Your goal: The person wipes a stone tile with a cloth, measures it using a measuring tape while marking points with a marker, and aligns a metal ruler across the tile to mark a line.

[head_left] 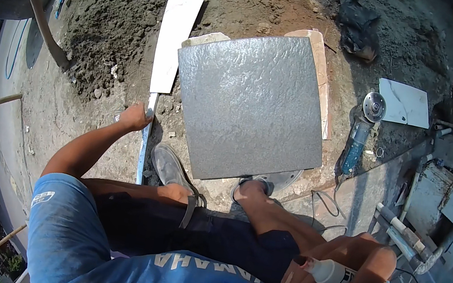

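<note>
My left hand [135, 116] is closed at the side of a narrow pale strip [143, 149], its fingertips on the strip near the upper end. What else the fist may hold is hidden. Close to me at the lower right, my right hand [361, 263] wraps its fingers round a white marker [330, 273]. A large square dark grey tile [253, 104] with a textured, shiny face lies in front of my feet. Beyond my left hand, a long white tile piece [176, 41] lies beside the grey tile's left edge.
An angle grinder [361, 130] with a blue body lies right of the tile, its cable trailing toward me. Behind it is a broken white tile piece [404, 103]. Cardboard [322, 91] shows under the grey tile. Loose soil [115, 23] and a black plastic bag [357, 29] lie farther off.
</note>
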`<state>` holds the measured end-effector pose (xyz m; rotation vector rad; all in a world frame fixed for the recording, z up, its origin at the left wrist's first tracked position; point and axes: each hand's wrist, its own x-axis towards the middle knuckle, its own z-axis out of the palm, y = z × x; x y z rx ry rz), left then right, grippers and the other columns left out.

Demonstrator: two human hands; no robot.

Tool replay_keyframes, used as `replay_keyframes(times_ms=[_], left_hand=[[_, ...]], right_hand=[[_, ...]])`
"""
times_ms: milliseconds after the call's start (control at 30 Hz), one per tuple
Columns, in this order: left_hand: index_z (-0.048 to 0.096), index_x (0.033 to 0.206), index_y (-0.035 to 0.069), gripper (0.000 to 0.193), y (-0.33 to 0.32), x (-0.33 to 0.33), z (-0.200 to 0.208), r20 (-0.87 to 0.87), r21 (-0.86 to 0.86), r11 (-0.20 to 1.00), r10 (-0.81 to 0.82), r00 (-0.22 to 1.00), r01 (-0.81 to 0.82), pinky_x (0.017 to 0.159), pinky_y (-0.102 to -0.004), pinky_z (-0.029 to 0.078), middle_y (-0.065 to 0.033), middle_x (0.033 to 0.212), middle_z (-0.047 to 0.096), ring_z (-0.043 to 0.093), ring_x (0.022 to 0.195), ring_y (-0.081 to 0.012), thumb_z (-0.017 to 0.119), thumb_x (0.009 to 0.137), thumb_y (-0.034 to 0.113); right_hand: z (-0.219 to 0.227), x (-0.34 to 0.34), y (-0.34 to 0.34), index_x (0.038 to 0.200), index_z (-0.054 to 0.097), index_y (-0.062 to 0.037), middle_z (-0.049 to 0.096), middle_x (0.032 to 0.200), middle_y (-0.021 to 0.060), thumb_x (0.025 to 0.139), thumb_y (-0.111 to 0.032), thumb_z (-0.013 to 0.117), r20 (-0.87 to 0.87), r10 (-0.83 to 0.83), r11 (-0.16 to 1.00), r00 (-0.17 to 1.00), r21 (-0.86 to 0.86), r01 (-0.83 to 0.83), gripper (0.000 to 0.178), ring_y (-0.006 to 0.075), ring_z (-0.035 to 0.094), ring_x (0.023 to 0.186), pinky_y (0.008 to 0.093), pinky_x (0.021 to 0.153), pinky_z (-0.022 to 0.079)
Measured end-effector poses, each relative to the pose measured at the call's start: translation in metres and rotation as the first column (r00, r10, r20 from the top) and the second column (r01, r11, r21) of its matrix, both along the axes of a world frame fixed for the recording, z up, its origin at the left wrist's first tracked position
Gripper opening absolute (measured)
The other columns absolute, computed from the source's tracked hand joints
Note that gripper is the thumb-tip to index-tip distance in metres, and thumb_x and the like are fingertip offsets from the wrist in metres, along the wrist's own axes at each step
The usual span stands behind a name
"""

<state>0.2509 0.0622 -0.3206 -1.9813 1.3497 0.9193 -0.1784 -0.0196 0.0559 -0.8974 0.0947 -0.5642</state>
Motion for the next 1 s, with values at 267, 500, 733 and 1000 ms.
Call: replay_keyframes(times_ms=[267,500,733,1000], left_hand=[[0.054,0.106,0.0,0.036,-0.022,-0.033,0.074,-0.367,-0.432,0.895,-0.065,0.928,-0.109,0.077,-0.041,0.053,-0.0182,0.097,0.063,0.065,0.086,-0.028,0.069,0.089,0.029],[0.064,0.108,0.0,0.024,-0.079,-0.195,0.231,-0.995,0.026,0.807,-0.034,-0.091,-0.59,0.082,-0.0291,0.052,-0.0074,0.106,0.064,0.062,0.09,-0.0132,0.068,0.093,0.018],[0.063,0.103,-0.001,0.018,-0.091,-0.232,0.21,-0.932,0.283,0.759,0.074,-0.354,-0.587,0.08,-0.0293,0.054,-0.0113,0.105,0.064,0.064,0.091,-0.0152,0.071,0.089,0.008],[0.062,0.098,0.0,0.014,-0.089,-0.244,0.22,-0.961,0.239,0.713,0.077,-0.265,-0.659,0.078,-0.0258,0.053,-0.0055,0.096,0.062,0.063,0.088,-0.0118,0.07,0.087,0.001]], right_hand=[[-0.042,0.016,-0.004,0.106,0.059,-0.0067,0.068,0.101,0.0185,0.076,-0.002,0.079,-0.148,-0.365,0.912,0.919,-0.253,0.322,0.036,0.0272,0.068,0.088,0.0411,0.083,0.048],[-0.124,0.013,-0.028,0.102,0.062,-0.0048,0.066,0.086,0.0083,0.081,-0.009,0.077,-0.382,-0.786,0.571,0.486,-0.75,0.334,0.027,0.0153,0.066,0.075,0.0288,0.067,0.053],[-0.135,0.004,-0.024,0.102,0.06,-0.0061,0.064,0.087,0.0099,0.078,-0.007,0.078,-0.381,-0.786,0.576,0.487,-0.738,0.352,0.03,0.0211,0.066,0.078,0.0325,0.066,0.052],[-0.148,-0.02,-0.046,0.114,0.045,-0.0065,0.056,0.095,0.0156,0.088,-0.011,0.069,-0.228,-0.971,0.24,0.076,-0.941,0.239,0.036,0.0356,0.062,0.08,0.0439,0.068,0.048]])
